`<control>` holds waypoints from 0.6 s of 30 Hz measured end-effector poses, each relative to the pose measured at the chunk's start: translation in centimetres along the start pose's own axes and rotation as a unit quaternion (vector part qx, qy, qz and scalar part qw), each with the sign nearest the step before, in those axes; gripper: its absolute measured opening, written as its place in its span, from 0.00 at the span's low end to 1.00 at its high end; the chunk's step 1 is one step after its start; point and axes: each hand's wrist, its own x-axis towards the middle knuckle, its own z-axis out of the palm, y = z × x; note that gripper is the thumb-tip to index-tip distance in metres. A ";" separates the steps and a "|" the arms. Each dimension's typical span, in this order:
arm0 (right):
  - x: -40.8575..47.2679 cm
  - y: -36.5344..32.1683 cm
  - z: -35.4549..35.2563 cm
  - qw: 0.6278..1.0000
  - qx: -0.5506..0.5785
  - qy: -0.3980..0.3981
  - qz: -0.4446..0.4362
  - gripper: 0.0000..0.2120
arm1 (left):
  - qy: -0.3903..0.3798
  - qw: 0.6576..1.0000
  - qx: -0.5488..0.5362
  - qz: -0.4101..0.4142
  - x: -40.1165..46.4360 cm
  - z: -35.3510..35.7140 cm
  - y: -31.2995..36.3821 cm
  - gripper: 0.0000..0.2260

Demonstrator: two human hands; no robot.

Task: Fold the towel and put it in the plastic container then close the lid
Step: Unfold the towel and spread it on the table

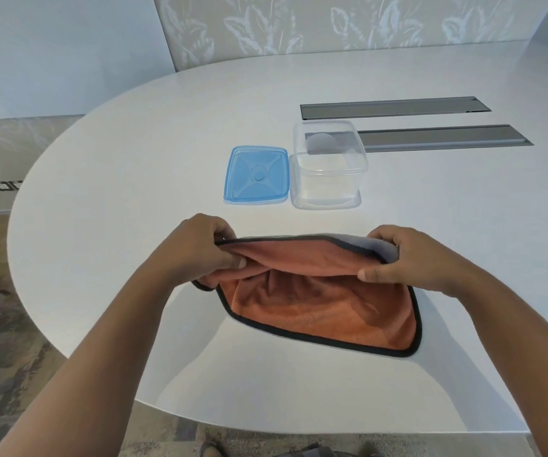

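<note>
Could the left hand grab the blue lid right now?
Probably not yet. The left hand is busy pinching a corner of the towel. The blue lid lies flat beyond it with bare table between, so nothing blocks the way once it lets go.

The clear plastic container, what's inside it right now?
The clear plastic container is open and holds nothing. The gray strip seen through its walls is the table slot behind it. The orange towel and blue lid remain outside.

On a white oval table (pixel 134 159), the left hand (pixel 196 249) and right hand (pixel 401 258) pinch the raised far edge of an orange black-trimmed towel (pixel 325 308), with a blue square plastic lid (pixel 256 174) just beside a clear plastic container (pixel 328 166) farther away.
</note>
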 end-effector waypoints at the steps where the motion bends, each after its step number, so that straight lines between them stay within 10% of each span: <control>1: -0.1 0.4 -0.2 0.999 -0.027 -0.030 0.006 0.24 | -0.022 0.999 0.032 0.002 0.1 -0.2 -0.4 0.08; 7: 0.4 2.0 -0.1 0.999 -0.040 0.030 0.002 0.03 | 0.067 0.993 -0.091 0.016 1.5 0.1 -3.3 0.04; 13: 1.4 1.7 0.2 0.957 0.211 0.199 0.027 0.16 | 0.107 0.924 -0.367 -0.020 2.4 2.1 -3.5 0.14; 18: 2.2 2.0 1.9 0.961 0.162 0.213 0.075 0.13 | -0.031 0.953 -0.299 0.032 1.8 4.3 -5.2 0.27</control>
